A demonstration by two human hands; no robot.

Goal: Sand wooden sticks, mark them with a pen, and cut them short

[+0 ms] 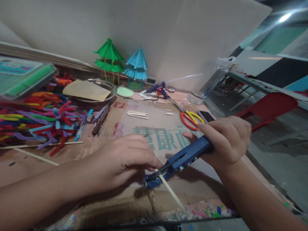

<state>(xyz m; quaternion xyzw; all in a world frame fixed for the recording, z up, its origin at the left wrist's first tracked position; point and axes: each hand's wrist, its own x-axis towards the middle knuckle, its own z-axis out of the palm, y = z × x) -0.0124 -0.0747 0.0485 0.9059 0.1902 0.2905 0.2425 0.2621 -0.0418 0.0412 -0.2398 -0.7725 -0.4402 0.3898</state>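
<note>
In the middle foreground my right hand (226, 139) is wrapped round the handles of a blue hand cutter (185, 157). The tool points down to the left, its jaws closed around a thin wooden stick (172, 192). Fingers bent, my left hand (134, 157) pinches the stick's other end just beside the jaws. From the jaws the stick slants down to the front edge of the table. Beneath both hands is a cardboard sheet (120, 202) with printed green characters. Cut stick pieces (137, 114) lie on the sheet beyond my hands.
Colourful pipe cleaners (48, 118) and a plastic box (26, 77) crowd the left. Green (109, 57) and blue (137, 67) model pavilions stand at the back, near a glue gun (158, 89). Scissors (190, 120) and a clear bottle (207, 83) are at the right.
</note>
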